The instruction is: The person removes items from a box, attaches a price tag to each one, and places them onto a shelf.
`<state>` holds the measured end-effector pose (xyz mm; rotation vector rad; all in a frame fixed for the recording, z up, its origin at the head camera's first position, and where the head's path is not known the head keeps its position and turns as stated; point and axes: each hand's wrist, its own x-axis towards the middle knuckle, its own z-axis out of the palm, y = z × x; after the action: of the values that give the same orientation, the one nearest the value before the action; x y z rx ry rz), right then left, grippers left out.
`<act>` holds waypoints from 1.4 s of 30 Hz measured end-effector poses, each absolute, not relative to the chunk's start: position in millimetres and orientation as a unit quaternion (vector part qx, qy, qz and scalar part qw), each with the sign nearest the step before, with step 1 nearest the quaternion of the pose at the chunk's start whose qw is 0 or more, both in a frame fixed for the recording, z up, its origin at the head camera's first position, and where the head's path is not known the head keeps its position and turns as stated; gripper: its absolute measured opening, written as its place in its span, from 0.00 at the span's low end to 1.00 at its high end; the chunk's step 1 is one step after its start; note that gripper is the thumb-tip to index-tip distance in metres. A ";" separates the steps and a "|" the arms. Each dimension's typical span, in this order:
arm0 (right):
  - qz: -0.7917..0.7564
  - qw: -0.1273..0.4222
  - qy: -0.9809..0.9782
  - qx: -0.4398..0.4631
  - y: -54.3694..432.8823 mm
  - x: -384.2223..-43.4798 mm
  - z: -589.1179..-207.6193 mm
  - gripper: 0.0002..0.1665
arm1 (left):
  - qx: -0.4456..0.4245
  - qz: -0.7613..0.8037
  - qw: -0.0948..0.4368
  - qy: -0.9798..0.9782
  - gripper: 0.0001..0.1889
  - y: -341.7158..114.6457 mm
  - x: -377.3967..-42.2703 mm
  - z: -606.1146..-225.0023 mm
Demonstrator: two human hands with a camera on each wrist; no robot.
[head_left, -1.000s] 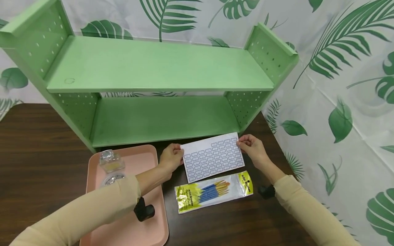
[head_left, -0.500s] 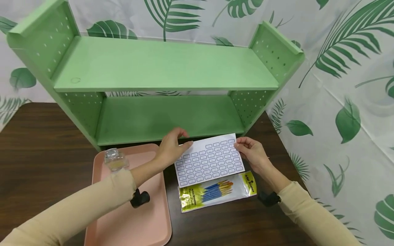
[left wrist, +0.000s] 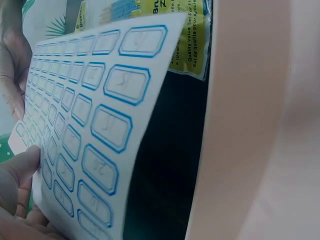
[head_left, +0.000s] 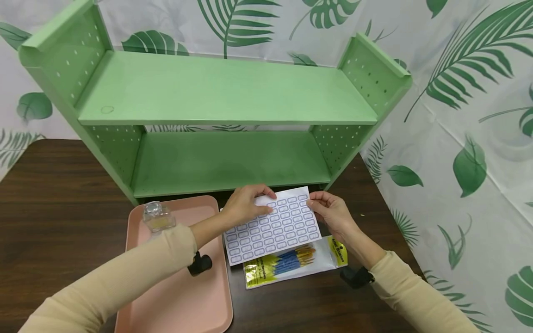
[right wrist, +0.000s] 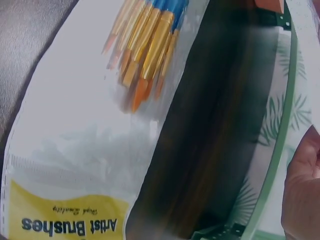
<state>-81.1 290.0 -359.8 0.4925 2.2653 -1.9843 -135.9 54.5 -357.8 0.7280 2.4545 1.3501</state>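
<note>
A white sheet of blue-framed sticker labels (head_left: 272,231) is held tilted between both hands. My left hand (head_left: 245,204) pinches its upper edge near the middle, thumb on the printed face and fingers behind. At the upper right corner, my right hand (head_left: 334,215) pinches the sheet between thumb and fingers. In the left wrist view the sheet's rows of labels (left wrist: 75,100) show close up. Below the sheet lies a clear and yellow packet of artist brushes (head_left: 291,263), its upper left part covered. The right wrist view shows that packet (right wrist: 75,130) near.
A pink tray (head_left: 175,305) stands on the dark wooden table (head_left: 50,208) at left, holding a glass bottle (head_left: 159,217) that the left sleeve partly covers. A green two-tier shelf (head_left: 229,92) rises behind the hands. Leaf-printed cloth (head_left: 449,115) hangs at back and right.
The left hand has slid from the sheet's left edge to its upper middle edge. The sheet has shifted left and toward me, over part of the packet. The right hand followed, keeping its pinch.
</note>
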 end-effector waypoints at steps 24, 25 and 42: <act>-0.746 0.115 0.635 0.163 289.4 -78.5 -364.1 0.04 | 0.239 0.483 0.160 0.827 0.12 54.8 -132.5 -356.9; -0.748 0.116 0.633 0.162 289.3 -78.3 -364.2 0.04 | 0.237 0.483 0.161 0.827 0.12 54.9 -132.3 -356.6; -0.748 0.121 0.630 0.166 289.3 -76.9 -366.6 0.04 | 0.239 0.484 0.171 0.824 0.11 54.8 -130.2 -359.1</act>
<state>-76.9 289.3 -366.6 0.4858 1.8410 -2.1858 -130.2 54.8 -359.1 0.6797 2.3402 1.3742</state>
